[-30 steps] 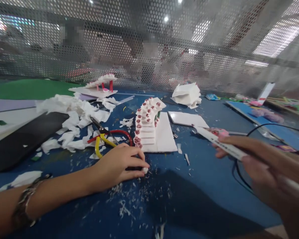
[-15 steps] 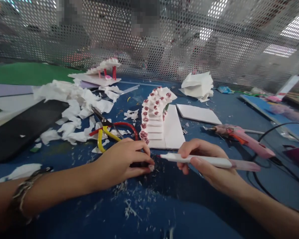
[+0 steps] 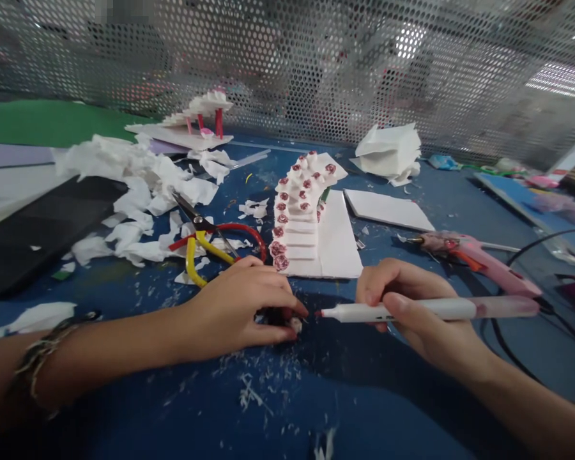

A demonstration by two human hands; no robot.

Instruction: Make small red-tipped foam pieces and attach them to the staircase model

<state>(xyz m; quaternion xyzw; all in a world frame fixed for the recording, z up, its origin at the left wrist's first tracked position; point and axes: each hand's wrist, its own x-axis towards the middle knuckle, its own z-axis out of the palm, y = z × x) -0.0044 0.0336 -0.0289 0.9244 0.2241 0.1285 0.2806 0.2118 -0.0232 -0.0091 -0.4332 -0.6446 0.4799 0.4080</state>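
- Head view, nearest: white shreds [image 3: 249, 391] lie scattered over the blue table [image 3: 172, 415];
- the left hand [image 3: 249, 306] pinches a small pale piece [image 3: 296, 324] between thumb and fingertips, low over the table; its colouring looks barely begun at most, though the fingers hide much of it;
- the right hand [image 3: 416, 313] has thumb and fingers closed round a white marker [image 3: 455, 309]; the reddish tip points at the piece, just beside the left fingertips, apparently not touching;
- just beyond, scissors [image 3: 199, 223] lie at left; a pink glue gun [image 3: 493, 268] lies unheld at right;
- mid-table, a white stair model [image 3: 301, 239] bears reddish rosettes [image 3: 278, 248] along its left edge and on its upper steps; these look coloured and done; the lower steps' right ends carry none;
- farthest, a second stair model [image 3: 191, 115] stands before a mesh screen [image 3: 268, 64].
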